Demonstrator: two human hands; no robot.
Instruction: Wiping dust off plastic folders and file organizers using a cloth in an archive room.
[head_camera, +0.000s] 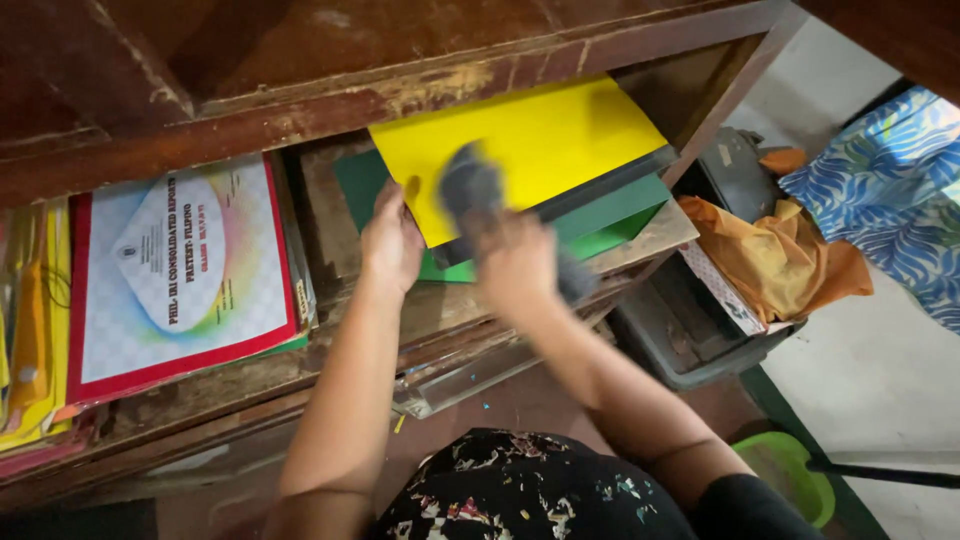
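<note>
At frame centre, our left hand (392, 240) presses flat, fingers spread, on the lower left edge of the yellow folder (530, 140), which lies atop green folders (610, 215) on the wooden shelf (660, 232). Our right hand (515, 262) is clenched around a blurred dark grey cloth (470, 185) resting on the yellow folder. A red-bordered booklet (180, 270) stands at left.

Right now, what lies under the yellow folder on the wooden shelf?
Under the yellow folder lie a dark board and green folders, their edges showing. The left hand and the right hand, holding a grey cloth, cover the near corner.
</note>
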